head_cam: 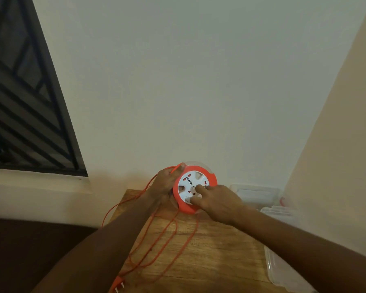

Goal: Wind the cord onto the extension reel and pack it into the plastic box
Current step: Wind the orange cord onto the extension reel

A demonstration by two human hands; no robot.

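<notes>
Here is the extension reel (193,188), orange rim and white socket face, just below the middle of the frame, tilted up so its face looks back at the camera. The left hand (166,182) grips it from the left edge, fingers curled round the rim, thumb up on the top of the orange ring, with a strand of the orange cord (156,240) running through that grip. The right hand (215,200) comes in from the lower right and sits on the white face, fingers bent, fingertips (198,188) pressing at the hub and down by the winding knob; whether they pinch the knob or only push on it I cannot tell. Below the reel, the cord trails in loose loops across the wooden worktop (216,250) toward the bottom of the frame, one loop hanging over the worktop's left edge. Its orange plug (119,284) lies at the bottom edge, pins pointing down. To the right of the reel, clear plastic boxes (256,194) are against the wall, and another clear plastic piece (283,269) lies at the worktop's lower right edge. A dark barred window (23,92) fills the upper left.
</notes>
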